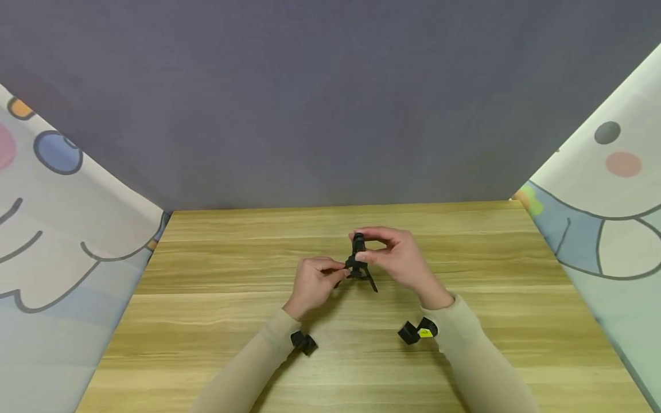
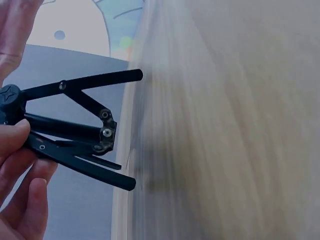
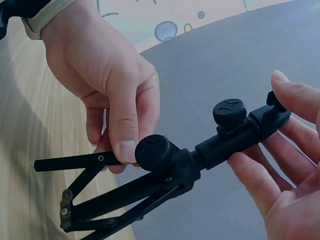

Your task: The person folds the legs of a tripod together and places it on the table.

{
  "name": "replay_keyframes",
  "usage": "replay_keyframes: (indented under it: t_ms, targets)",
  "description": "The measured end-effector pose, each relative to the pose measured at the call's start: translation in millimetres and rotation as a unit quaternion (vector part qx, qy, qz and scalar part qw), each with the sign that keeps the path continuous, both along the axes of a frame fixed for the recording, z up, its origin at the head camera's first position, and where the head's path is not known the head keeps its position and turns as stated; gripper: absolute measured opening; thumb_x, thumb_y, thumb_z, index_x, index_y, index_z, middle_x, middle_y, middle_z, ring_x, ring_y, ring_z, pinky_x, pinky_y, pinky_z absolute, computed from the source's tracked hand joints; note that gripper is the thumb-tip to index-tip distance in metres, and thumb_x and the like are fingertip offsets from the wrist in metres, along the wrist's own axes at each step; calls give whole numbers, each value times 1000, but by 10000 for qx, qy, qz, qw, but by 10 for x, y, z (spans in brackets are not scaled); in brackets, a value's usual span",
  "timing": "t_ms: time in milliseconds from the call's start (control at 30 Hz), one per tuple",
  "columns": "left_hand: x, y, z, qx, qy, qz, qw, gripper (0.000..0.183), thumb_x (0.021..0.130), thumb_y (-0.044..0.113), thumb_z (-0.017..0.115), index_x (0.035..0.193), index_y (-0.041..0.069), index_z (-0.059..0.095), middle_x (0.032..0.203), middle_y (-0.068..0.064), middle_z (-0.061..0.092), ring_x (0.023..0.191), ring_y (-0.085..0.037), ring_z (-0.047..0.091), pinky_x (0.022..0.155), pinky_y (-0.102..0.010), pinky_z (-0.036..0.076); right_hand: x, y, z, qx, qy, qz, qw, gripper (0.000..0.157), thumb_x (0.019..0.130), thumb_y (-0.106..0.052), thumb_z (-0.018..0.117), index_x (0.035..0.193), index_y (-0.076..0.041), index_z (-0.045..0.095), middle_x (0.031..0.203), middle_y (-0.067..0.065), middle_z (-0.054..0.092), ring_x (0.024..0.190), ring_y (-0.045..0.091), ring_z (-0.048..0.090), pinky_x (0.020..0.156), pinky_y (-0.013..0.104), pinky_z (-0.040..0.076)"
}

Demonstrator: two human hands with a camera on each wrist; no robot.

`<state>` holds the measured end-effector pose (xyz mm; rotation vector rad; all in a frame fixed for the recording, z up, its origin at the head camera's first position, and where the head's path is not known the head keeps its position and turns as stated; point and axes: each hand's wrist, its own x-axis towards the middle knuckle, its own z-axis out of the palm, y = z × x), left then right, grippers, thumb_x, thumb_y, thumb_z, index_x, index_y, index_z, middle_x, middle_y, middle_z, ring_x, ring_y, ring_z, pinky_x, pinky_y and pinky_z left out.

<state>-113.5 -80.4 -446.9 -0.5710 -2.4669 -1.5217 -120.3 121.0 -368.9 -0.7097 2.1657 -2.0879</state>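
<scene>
A small black mini tripod [image 1: 356, 263] is held upright over the table, its legs spread. My left hand [image 1: 312, 281] pinches one leg [image 3: 75, 162] near the hub between thumb and fingers. Higher up, my right hand [image 1: 405, 261] grips the head end of the centre column, thumb on one side and fingers on the other. Two round knobs show in the right wrist view: an upper knob [image 3: 229, 112] on the column and a lower knob [image 3: 154, 153] at the hub. Hinged braces [image 2: 90, 104] join the legs to the central tube [image 2: 62, 127] in the left wrist view.
Beneath the hands lies a wood-grain table [image 1: 206, 332]. A grey wall [image 1: 330, 115] rises behind its far edge, with cartoon-printed panels [image 1: 583, 241] at both sides. Small black devices [image 1: 409, 332] sit at both sleeve cuffs.
</scene>
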Motion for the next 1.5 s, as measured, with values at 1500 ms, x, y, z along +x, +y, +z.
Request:
replay_keyframes:
  t_ms: [1500]
  targets:
    - [-174,-141,-69,530,-1267,-1713,9756,13,80,8,74,92,12,71,89,-1,68,84,-14,65,68,-30,55,115,-21,316,590,113,52,9982,35,80,4,70,114,9,61,111,25,63,103,30,61,81,34,52]
